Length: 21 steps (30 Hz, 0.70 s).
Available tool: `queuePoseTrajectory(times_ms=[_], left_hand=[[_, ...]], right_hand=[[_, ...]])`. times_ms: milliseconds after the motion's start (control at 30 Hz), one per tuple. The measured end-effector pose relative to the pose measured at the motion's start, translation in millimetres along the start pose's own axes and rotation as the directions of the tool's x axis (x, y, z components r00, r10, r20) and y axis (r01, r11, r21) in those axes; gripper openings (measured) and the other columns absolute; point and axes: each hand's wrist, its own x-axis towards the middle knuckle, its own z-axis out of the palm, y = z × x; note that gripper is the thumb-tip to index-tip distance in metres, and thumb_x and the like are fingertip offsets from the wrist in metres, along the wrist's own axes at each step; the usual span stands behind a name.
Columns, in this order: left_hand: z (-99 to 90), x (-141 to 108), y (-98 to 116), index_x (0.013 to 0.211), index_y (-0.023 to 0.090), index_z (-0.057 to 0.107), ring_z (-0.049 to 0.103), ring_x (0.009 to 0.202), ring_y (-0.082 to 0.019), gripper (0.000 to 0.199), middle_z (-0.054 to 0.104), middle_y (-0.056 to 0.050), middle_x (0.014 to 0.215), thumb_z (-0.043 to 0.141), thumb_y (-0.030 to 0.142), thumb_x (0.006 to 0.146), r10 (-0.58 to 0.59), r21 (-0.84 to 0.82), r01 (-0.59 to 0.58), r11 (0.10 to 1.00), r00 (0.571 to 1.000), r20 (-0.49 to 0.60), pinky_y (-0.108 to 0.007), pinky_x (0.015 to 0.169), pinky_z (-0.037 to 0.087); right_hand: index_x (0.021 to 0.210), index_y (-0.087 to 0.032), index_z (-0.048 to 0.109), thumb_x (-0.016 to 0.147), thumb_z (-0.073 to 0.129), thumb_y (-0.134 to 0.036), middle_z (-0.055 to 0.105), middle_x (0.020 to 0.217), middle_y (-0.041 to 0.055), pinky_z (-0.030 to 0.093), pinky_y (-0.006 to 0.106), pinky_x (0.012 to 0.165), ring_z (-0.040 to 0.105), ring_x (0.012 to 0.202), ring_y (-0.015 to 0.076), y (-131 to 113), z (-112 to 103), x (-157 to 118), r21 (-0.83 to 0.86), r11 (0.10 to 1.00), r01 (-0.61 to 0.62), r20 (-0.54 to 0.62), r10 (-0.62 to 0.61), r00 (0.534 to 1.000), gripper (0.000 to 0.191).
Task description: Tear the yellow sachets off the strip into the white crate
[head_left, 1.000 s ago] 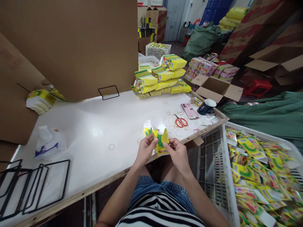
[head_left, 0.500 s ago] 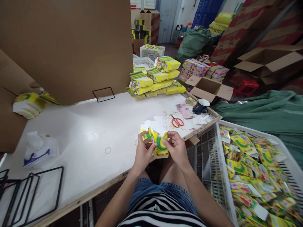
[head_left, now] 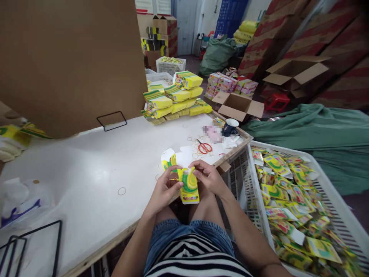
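A small yellow and green carton (head_left: 189,188) is held over my lap, just past the table's near edge, with its printed face towards me. My left hand (head_left: 166,187) pinches its left side between thumb and fingers. At the upper right corner, my right hand (head_left: 210,178) has thumb and fingertips closed on the carton by its open top. Behind my left fingers lies another yellow and green carton (head_left: 169,161) with white flaps on the table. Red-handled scissors (head_left: 205,147) rest further back among several rubber bands (head_left: 122,191).
Yellow packs (head_left: 173,96) are stacked at the table's (head_left: 86,181) far end. A white crate (head_left: 263,215) of flattened-looking cartons stands at my right. A mug (head_left: 230,127) sits near the right edge. Black wire frames (head_left: 59,246) and a tissue pack (head_left: 21,207) are at left.
The view has swung right, so the table and crate appear further left. The carton in my hands has come clear of the one behind it, and its printed front shows more fully.
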Motion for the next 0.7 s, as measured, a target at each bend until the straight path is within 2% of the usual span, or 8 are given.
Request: queuePoseTrajectory(times_ms=[467,600,700], left_hand=[[9.0,11,-4,0.115,0.022,0.050,0.069,0.079,-0.016,0.042,0.069,-0.003,0.099,0.071,0.027,0.079,-0.037,0.024,0.038,0.999,0.999,-0.014,-0.025,0.070,0.054],[11.2,12,-1,0.114,0.022,0.051,0.068,0.079,-0.015,0.039,0.067,-0.005,0.104,0.070,0.028,0.081,-0.022,0.074,0.024,0.997,0.999,-0.028,-0.026,0.072,0.054],[10.5,11,0,0.114,0.022,0.051,0.068,0.079,-0.015,0.038,0.067,-0.006,0.107,0.069,0.028,0.081,-0.004,0.088,0.008,0.996,0.999,-0.041,-0.026,0.072,0.055]], right_hand=[[0.093,-0.017,0.062,0.090,0.056,-0.046,0.058,0.077,0.0012,0.042,0.025,0.061,0.053,0.068,0.0135,-3,-12,-2,-0.131,0.991,0.029,-0.055,-0.036,0.998,0.029],[0.090,-0.017,0.066,0.090,0.056,-0.042,0.064,0.083,0.0041,0.045,0.027,0.068,0.058,0.075,0.0160,-2,-13,-1,-0.188,0.979,0.073,-0.078,-0.089,0.993,0.027],[0.096,-0.018,0.066,0.091,0.056,-0.038,0.067,0.091,0.0055,0.047,0.029,0.074,0.061,0.084,0.0177,1,-11,1,-0.177,0.977,0.122,-0.093,-0.140,0.986,0.023]])
